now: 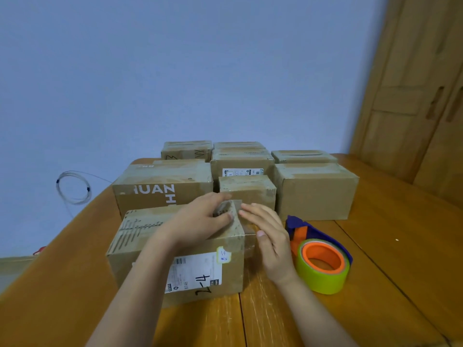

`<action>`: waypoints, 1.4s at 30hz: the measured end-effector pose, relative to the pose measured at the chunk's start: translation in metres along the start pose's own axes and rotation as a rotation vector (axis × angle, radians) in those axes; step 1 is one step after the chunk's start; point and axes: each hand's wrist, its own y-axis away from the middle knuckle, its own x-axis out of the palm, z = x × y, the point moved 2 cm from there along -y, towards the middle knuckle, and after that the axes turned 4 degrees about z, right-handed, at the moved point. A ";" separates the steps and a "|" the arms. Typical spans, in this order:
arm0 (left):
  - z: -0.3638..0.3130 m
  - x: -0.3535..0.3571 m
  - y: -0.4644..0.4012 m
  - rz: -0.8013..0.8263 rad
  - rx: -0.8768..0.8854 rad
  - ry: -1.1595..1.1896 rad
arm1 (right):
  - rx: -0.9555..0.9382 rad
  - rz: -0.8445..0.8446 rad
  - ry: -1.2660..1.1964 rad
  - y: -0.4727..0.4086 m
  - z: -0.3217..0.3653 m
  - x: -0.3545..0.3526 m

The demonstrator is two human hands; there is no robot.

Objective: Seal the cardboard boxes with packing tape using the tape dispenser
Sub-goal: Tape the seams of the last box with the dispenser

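Both hands, left hand and right hand, pressing flat on nearest cardboard box; tape dispenser just beside on worktop.

I see my left hand lying flat, fingers straight, pressing down; my right hand beside it, fingers extended.
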 end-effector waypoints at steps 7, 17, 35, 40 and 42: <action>-0.002 0.000 0.003 0.014 0.004 0.046 | 0.031 -0.014 -0.057 0.007 0.000 0.007; -0.003 -0.001 0.000 0.024 -0.009 0.044 | 0.199 -0.003 -0.273 0.009 0.003 0.013; 0.004 0.002 -0.001 0.038 -0.037 0.149 | 0.089 -0.094 -0.140 0.002 0.009 -0.002; 0.003 0.001 -0.001 0.033 -0.041 0.157 | 0.068 -0.098 -0.190 0.002 0.013 0.000; 0.003 0.000 -0.001 0.035 -0.042 0.161 | 0.090 -0.097 -0.224 0.003 0.011 0.001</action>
